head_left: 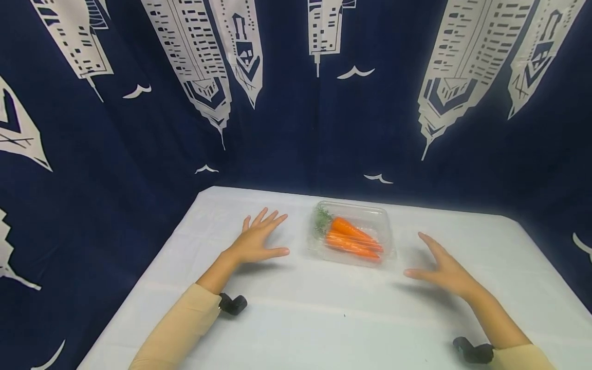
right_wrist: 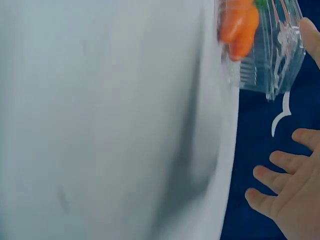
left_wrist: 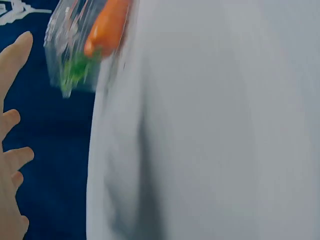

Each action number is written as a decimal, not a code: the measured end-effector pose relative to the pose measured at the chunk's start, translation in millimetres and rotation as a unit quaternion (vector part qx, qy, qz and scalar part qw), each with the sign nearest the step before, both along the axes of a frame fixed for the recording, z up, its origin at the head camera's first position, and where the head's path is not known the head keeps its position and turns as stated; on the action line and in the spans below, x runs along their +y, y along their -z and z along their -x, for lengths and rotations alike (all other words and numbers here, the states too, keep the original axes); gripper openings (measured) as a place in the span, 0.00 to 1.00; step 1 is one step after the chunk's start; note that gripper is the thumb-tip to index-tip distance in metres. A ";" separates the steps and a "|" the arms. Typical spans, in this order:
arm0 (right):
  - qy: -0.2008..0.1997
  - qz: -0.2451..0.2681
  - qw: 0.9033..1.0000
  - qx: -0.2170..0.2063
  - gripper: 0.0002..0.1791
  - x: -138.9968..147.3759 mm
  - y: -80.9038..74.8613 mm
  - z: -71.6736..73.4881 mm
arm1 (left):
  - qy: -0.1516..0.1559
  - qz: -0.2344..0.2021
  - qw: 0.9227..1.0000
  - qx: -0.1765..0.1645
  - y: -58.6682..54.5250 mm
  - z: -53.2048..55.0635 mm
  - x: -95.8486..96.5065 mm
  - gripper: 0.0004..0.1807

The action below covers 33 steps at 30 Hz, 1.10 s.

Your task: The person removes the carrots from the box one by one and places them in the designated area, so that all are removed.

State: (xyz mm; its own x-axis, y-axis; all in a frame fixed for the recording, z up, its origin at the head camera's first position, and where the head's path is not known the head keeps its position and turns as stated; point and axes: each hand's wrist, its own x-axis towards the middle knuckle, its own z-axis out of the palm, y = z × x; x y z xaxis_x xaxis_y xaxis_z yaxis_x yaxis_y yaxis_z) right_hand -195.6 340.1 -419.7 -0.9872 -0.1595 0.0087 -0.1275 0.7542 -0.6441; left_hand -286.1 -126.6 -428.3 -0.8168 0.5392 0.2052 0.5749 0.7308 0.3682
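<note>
A clear plastic container (head_left: 383, 226) sits toward the far side of the white table, its lid appearing closed. Inside it lie orange carrots (head_left: 353, 239) with a green leafy top (head_left: 322, 218) at the left end. To the container's left, my left hand (head_left: 259, 241) hovers with fingers spread, holding nothing. On the other side, my right hand (head_left: 441, 267) is held over the table, thumb and fingers apart, also holding nothing. Both wrist views show the container beyond the spread fingers, apart from either hand.
The white table (head_left: 324, 318) has a cloth-like surface and a far edge just behind the container. Behind it hangs a dark blue curtain (head_left: 287, 144) printed with white buildings and birds. A black wrist camera (head_left: 233, 304) is strapped at the left sleeve, another black camera (head_left: 474, 352) at the right.
</note>
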 end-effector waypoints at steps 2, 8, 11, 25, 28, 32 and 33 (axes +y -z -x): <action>0.008 0.016 1.000 -0.008 0.60 -5.2 5.2 0.7 | 0.010 -0.030 0.999 0.007 3.9 -0.3 9.4 0.46; 0.026 0.062 0.997 -0.032 0.57 -21.6 19.8 3.9 | 0.032 -0.130 0.989 0.069 11.2 -4.8 36.0 0.26; 0.028 0.096 0.994 -0.040 0.55 -28.8 24.5 6.6 | 0.040 -0.157 0.981 0.111 13.7 -6.0 47.0 0.17; 0.024 0.197 0.979 -0.043 0.53 -53.0 38.2 15.0 | 0.041 -0.183 0.979 0.083 19.8 -8.5 63.9 0.16; 0.030 0.201 0.979 -0.033 0.53 -56.4 42.4 16.5 | 0.047 -0.188 0.977 0.086 21.0 -7.8 64.6 0.15; 0.039 0.204 0.978 -0.019 0.53 -60.6 48.0 19.2 | 0.054 -0.195 0.976 0.085 22.3 -6.5 65.9 0.14; 0.042 0.204 0.978 -0.015 0.53 -61.6 49.1 19.8 | 0.056 -0.196 0.975 0.084 22.4 -6.3 66.3 0.13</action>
